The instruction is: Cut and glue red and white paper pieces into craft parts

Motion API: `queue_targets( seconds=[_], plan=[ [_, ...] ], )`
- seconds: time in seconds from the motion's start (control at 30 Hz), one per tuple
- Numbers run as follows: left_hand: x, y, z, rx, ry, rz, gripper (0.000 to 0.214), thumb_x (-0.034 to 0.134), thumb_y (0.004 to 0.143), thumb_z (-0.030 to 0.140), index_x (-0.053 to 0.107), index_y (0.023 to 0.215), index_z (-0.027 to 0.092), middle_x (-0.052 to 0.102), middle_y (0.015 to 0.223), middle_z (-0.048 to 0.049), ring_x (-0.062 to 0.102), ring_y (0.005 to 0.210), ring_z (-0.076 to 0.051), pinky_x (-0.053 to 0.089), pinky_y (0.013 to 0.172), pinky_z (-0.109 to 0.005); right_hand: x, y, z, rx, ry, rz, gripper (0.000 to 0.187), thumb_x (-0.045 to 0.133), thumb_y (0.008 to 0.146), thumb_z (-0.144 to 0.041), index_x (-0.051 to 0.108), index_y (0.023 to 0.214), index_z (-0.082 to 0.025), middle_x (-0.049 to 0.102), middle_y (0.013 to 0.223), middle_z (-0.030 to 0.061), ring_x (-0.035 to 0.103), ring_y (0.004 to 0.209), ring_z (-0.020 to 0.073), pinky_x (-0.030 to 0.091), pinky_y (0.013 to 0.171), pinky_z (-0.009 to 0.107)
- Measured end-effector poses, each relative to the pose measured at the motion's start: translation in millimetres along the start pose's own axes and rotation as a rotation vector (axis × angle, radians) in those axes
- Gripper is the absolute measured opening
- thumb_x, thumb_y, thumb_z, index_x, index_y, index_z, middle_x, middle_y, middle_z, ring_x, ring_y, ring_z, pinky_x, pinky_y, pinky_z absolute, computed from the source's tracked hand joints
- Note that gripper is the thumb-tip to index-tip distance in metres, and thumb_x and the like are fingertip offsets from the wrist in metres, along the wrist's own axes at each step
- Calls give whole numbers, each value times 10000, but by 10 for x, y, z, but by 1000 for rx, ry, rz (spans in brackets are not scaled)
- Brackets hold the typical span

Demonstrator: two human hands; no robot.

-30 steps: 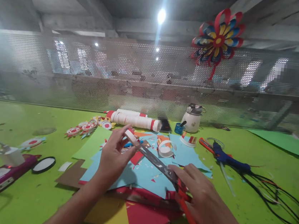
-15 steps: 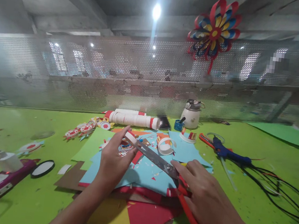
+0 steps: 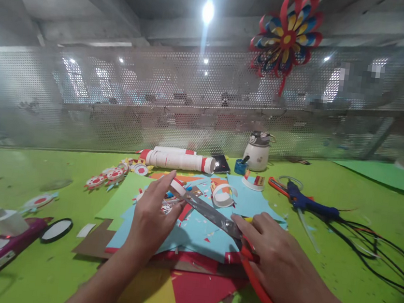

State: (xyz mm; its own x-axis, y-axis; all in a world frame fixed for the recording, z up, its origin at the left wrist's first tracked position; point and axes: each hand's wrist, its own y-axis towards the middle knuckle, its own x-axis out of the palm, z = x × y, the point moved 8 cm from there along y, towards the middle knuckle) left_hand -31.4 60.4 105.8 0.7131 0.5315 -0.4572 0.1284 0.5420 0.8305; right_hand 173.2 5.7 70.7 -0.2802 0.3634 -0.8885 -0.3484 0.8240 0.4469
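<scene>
Over the blue paper sheets (image 3: 214, 235), my left hand (image 3: 153, 214) pinches a small white-and-red paper piece (image 3: 178, 186) between thumb and fingers. My right hand (image 3: 267, 249) grips the red handles of a pair of scissors (image 3: 213, 213). The blades point left and their tips meet the edge of the paper piece. Whether they are cutting into it I cannot tell. Beneath the hands lie small paper scraps. A curled white paper strip (image 3: 223, 195) sits on the blue sheets just beyond the blades.
A blue glue gun (image 3: 310, 206) with tangled cables lies at right. White rolls (image 3: 179, 161), a blue pot (image 3: 240, 166) and a white bottle (image 3: 257, 153) stand at the back. To the left are a purple power strip (image 3: 1, 250), a round black-rimmed disc (image 3: 56, 230) and paper flowers (image 3: 113, 174).
Both hands, the scissors and the paper piece hold almost the same position. The whole view has shifted slightly, with background things sitting a little higher and further left.
</scene>
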Motion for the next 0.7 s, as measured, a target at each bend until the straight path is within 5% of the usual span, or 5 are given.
queue_targets(
  seconds=[0.3, 0.7],
  plan=[
    [0, -9, 105, 156, 148, 5, 525, 590, 845, 169, 456, 1351, 195, 610, 1225, -155, 569, 1138, -310, 467, 960, -482, 13, 0, -15, 15, -48, -34, 430, 544, 761, -71, 609, 1181, -130, 573, 887, 117, 528, 807, 273, 473, 678, 413],
    [70, -18, 30, 116, 125, -65, 541, 633, 838, 212, 457, 1350, 201, 646, 1110, -119, 612, 1010, -293, 498, 876, -438, -23, 40, 26, 26, -32, -81, 408, 567, 787, -97, 615, 1187, -155, 587, 872, 104, 538, 765, 245, 411, 651, 351]
  ],
)
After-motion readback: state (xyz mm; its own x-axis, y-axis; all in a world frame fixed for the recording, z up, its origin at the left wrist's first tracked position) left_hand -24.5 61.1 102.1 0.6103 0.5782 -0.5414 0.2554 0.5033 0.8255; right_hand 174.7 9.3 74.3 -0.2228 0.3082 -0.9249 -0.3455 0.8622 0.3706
